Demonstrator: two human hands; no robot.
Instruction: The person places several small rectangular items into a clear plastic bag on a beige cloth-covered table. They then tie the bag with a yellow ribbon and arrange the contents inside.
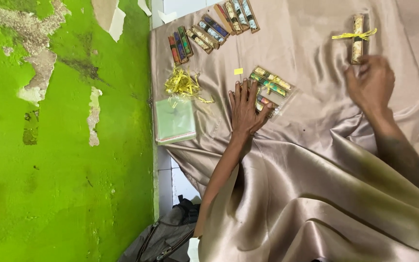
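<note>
A clear packet of patterned sticks (270, 87) lies flat on the satin cloth. Well apart, a wrapped stick bundle (358, 39) tied with yellow ribbon lies upright.

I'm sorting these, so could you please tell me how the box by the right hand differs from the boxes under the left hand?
The ribbon-tied box lies alone, bound with yellow ribbon, beside the right hand. The bagged boxes lie several together in a clear bag, no ribbon, under the left hand. Both are slim patterned boxes on the satin cloth.

Beige satin cloth (316, 160), flaking green wall (64, 145), yellow ribbon shreds (183, 85).
</note>
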